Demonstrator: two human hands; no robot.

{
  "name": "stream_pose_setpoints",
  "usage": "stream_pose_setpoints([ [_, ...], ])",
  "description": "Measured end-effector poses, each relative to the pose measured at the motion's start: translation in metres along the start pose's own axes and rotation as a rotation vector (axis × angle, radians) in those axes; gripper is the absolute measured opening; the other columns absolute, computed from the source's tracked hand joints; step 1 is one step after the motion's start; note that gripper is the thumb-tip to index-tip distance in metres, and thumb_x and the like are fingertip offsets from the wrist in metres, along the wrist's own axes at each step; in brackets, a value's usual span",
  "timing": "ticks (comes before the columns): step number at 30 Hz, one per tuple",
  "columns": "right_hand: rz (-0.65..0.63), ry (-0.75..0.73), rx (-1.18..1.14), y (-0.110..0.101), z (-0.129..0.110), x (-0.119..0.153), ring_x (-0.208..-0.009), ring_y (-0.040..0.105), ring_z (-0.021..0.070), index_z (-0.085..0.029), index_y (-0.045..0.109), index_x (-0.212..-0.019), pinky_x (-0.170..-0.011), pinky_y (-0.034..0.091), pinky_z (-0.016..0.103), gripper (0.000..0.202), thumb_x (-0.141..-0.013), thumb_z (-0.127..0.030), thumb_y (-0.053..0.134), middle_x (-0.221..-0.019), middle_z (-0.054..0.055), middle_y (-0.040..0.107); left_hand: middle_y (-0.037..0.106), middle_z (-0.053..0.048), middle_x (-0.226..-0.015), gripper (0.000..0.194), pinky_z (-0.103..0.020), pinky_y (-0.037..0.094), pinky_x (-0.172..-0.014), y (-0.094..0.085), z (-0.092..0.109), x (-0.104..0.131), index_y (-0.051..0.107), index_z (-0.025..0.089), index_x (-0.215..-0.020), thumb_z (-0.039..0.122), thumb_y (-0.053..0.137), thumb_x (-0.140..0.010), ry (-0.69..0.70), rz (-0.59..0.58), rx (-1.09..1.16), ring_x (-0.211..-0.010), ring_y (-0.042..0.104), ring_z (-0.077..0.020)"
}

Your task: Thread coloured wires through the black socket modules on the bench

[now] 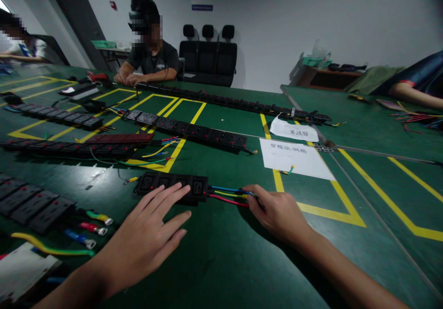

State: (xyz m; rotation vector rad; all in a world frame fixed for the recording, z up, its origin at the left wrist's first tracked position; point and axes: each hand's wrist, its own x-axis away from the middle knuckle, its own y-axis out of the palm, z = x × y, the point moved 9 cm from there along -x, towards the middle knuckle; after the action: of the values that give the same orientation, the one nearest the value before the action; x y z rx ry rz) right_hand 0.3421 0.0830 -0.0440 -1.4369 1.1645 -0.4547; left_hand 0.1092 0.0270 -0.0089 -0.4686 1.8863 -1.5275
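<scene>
Here, the right hand [275,209] pinches wires [226,195] from the socket strip [198,188] under the spread left hand [150,230], a wire-handling step likely needing steadiness next.

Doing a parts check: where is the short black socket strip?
In the head view, the short black socket strip lies left of centre under the left hand, its wires leading to the right hand.

Socket strip [198,187] looks matt plas., wire lug [90,243] shiny mtl, tabletop [214,258] smooth w/ slight gloss, sheet [297,161] matt paper
</scene>
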Motion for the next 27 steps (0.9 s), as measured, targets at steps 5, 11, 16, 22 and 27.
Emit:
stream_pose_setpoints([
  [5, -0.007, 0.002, 0.004, 0.0005, -0.0002, -0.0001, -0.044, 0.057, 0.015, -0.02, 0.067, -0.112, -0.049, 0.029, 0.03, 0.031, -0.102, -0.032, 0.04, -0.06, -0.001, 0.066, 0.037, -0.011, -0.163, 0.034, -0.06, 0.045, -0.111, 0.0006, -0.0003, 0.0008, 0.066, 0.03, -0.131, 0.029, 0.057, -0.098, -0.005, -0.005, 0.001, -0.145, 0.042, -0.0344],
  [11, 0.0, 0.001, 0.025, 0.0007, 0.0001, 0.0001, -0.044, 0.057, 0.0144, -0.02, 0.067, -0.112, -0.049, 0.028, 0.029, 0.03, -0.101, -0.031, 0.041, -0.059, -0.002, 0.066, 0.037, -0.01, -0.163, 0.034, -0.058, 0.043, -0.113, -0.0001, 0.0, 0.0011, 0.067, 0.03, -0.131, 0.027, 0.056, -0.098, -0.007, -0.005, 0.01, -0.145, 0.042, -0.034],
  [16, 0.015, -0.009, 0.026, -0.0005, -0.0004, -0.0002, -0.043, 0.057, 0.0142, -0.02, 0.067, -0.111, -0.049, 0.028, 0.028, 0.03, -0.101, -0.032, 0.041, -0.059, -0.002, 0.066, 0.038, -0.011, -0.163, 0.034, -0.058, 0.044, -0.113, -0.0008, 0.0, -0.0002, 0.067, 0.029, -0.131, 0.027, 0.057, -0.098, -0.003, 0.004, 0.006, -0.146, 0.042, -0.0331],
  [22, -0.001, -0.002, 0.008, -0.0004, -0.0004, -0.0003, -0.044, 0.057, 0.0143, -0.02, 0.067, -0.111, -0.05, 0.029, 0.028, 0.031, -0.101, -0.032, 0.04, -0.06, -0.001, 0.067, 0.038, -0.009, -0.163, 0.034, -0.058, 0.044, -0.113, 0.0001, -0.0007, 0.0, 0.067, 0.03, -0.13, 0.027, 0.057, -0.098, -0.01, 0.006, 0.019, -0.146, 0.041, -0.0325],
  [27, 0.008, 0.003, 0.028, -0.0007, -0.0001, -0.0002, -0.044, 0.056, 0.014, -0.02, 0.068, -0.111, -0.05, 0.029, 0.028, 0.032, -0.101, -0.032, 0.04, -0.059, -0.001, 0.066, 0.037, -0.009, -0.163, 0.035, -0.057, 0.043, -0.114, -0.0017, 0.0, -0.0002, 0.066, 0.03, -0.132, 0.027, 0.057, -0.098, -0.013, 0.02, 0.024, -0.145, 0.043, -0.0325],
])
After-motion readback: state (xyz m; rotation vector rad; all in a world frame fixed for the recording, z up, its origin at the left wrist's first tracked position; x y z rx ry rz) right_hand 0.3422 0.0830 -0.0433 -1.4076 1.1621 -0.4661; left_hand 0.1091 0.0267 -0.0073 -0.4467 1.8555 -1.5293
